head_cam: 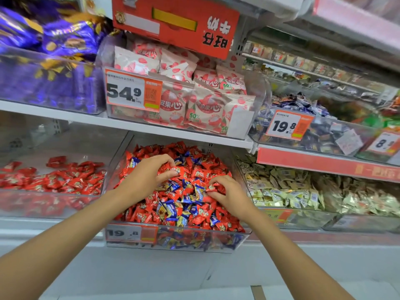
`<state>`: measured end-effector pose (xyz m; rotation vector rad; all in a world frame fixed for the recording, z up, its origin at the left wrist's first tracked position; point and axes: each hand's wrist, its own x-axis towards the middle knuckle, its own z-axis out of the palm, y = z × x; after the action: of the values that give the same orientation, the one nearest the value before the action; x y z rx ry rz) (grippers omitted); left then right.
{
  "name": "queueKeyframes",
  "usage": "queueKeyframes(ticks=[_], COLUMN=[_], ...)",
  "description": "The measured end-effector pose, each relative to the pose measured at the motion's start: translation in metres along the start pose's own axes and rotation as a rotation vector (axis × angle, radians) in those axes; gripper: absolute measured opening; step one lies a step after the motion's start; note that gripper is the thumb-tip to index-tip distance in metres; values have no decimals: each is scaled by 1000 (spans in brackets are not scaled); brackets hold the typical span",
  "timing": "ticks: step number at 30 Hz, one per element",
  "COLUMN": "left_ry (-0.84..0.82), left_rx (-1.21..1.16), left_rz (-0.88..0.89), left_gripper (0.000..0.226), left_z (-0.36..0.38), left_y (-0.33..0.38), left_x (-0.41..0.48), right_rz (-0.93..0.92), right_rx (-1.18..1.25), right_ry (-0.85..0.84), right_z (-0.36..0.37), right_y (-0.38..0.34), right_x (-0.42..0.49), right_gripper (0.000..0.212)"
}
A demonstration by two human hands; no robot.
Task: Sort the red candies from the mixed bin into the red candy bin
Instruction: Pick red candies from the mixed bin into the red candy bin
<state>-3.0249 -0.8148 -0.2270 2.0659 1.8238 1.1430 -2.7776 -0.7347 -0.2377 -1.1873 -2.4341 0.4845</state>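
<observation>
– Candies of two colours are piled in the mixed bin. Where are the red candies picked from?

– From the top of the pile. A few are held in the curled fingers of the left hand, near the back of the bin. One is pinched by the right hand, close to the bin's right wall.

– And where should they be put?

– In the red candy bin, just beside the mixed bin's left wall.

– What could go wrong?

– A blue candy could be scooped up too, because blue ones are lying right under both hands. A candy could also be dropped on the way over the wall, if too many are carried at once.

– What can't be seen?

– How many are tucked under the left palm cannot be told. The bottom of the pile is covered. The red candy bin is cut off at the picture's left edge, and the price tag on the mixed bin's front wall is blurred.
</observation>
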Motion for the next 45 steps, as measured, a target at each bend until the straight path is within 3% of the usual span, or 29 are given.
queueKeyframes(ticks=[5,20,25,30,34,37,40,41,45], left_ry=[54,173,236,410,463,279,52,41,35], left_rx=[-22,-66,40,67,101,119,282,283,171], left_rz=[22,32,-20,-215,-335,-409,-508,-520,-434], left_gripper=[15,10,10,10,14,23,48,50,40], left_z=[-5,-66,-116,-173,-195,-198,-199,-198,-173], left_y=[4,-1,-46,-117,-166,-195,-206,-205,-175], left_x=[-4,-30,-57,-70,-71,-73,-83,-85,-82], right_rz=[-9,-159,-293,-493,-530,-435,-350,-359,-443], right_rx=[66,109,127,200,148,112,-29,-101,-222], right_ry=[111,54,-11,13,-52,-154,-398,-401,-171], right_z=[-11,15,40,70,112,145,160,160,125], right_y=[-13,-92,-140,-206,-252,-268,-270,-266,-236], right_x=[5,24,39,80,124,152,165,166,140], right_gripper=[20,26,22,20,16,29,77,80,51])
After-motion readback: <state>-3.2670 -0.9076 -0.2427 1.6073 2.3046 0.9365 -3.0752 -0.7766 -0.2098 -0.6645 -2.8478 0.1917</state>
